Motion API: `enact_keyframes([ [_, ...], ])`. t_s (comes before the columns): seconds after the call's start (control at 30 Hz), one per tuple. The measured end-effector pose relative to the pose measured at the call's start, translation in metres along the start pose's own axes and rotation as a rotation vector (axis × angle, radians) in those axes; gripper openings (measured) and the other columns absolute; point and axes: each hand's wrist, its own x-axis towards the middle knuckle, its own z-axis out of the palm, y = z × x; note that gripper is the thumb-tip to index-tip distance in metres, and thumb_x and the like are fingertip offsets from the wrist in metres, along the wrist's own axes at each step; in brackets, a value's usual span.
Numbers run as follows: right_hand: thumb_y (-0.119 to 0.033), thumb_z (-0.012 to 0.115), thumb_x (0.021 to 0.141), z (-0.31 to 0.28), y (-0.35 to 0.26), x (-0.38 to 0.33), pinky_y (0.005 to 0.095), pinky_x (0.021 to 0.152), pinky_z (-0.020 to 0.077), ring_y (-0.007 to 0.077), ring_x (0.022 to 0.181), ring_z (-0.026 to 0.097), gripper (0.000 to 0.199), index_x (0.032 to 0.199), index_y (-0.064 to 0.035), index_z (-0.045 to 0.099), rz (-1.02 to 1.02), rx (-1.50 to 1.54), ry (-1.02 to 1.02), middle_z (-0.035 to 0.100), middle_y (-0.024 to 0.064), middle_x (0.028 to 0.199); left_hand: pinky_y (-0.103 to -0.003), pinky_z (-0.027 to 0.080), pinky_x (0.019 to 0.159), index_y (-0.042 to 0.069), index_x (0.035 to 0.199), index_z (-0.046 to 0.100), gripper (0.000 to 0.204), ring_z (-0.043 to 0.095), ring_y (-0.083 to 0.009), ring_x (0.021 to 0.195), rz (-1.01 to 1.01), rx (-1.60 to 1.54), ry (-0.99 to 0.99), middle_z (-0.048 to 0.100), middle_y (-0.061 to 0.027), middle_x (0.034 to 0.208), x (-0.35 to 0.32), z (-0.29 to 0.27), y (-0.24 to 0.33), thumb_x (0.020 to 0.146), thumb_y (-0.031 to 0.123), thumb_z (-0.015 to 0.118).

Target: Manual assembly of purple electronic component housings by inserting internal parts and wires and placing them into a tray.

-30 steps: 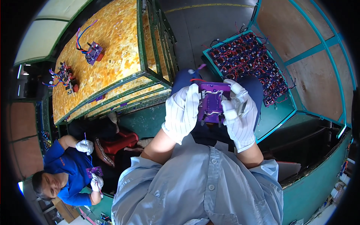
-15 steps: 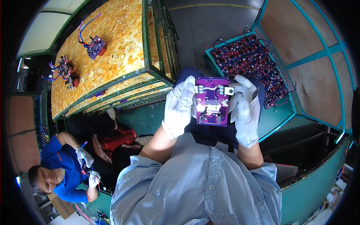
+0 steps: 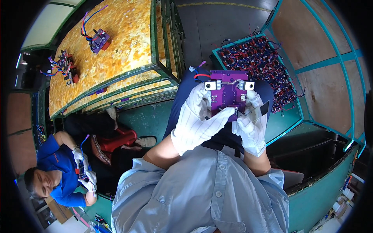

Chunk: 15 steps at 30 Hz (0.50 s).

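A purple circuit board (image 3: 230, 94) is held up in front of my lap. Two silvery metal tabs with round holes sit near its upper corners. Red, blue and purple wires (image 3: 200, 73) stick out past its upper left corner. My left hand (image 3: 198, 118), in a white striped glove, grips the board's left side, its thumb lying across the lower part. My right hand (image 3: 251, 126), also gloved, holds the lower right edge with bent fingers. Beside those fingers shows a small dark flat piece (image 3: 265, 108); whether the hand holds it I cannot tell.
On the left, a rack's yellow mottled top (image 3: 124, 42) bears a wired purple board (image 3: 99, 41) and a cluster of similar ones (image 3: 66, 70). A teal-edged tray (image 3: 254, 66) of wired boards lies ahead right. A co-worker (image 3: 64, 167) in blue handles a wired part at lower left.
The board has turned and shifted slightly right, and its wires now show at upper left. My left thumb has come across its lower part. The co-worker's hands have moved.
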Motion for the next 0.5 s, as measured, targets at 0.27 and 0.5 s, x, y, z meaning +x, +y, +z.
enact_keyframes([
  [0.27, -0.013, 0.059, 0.073, -0.001, -0.015, 0.007, 0.0169, 0.044, 0.0351, 0.0043, 0.049, 0.042, 0.048, 0.115, 0.0007, 0.041, 0.155, 0.095, -0.034, 0.055, 0.0066, 0.085, -0.022, 0.050, 0.065, 0.000, 0.112, 0.045, 0.032, 0.058, -0.0110, 0.083, -0.124, -0.411, 0.021, 0.056, -0.0083, 0.100, 0.006, -0.015, -0.012, 0.080, -0.004, 0.048],
  [0.5, -0.013, 0.054, 0.076, 0.004, -0.012, 0.005, 0.0166, 0.042, 0.0357, 0.0070, 0.051, 0.049, 0.042, 0.113, 0.0046, 0.042, 0.138, 0.258, 0.092, 0.056, 0.0126, 0.092, -0.026, 0.050, 0.076, -0.003, 0.110, 0.046, 0.029, 0.057, -0.0189, 0.093, -0.136, -0.737, -0.080, 0.053, -0.0136, 0.107, 0.003, -0.028, -0.029, 0.082, -0.005, 0.045],
])
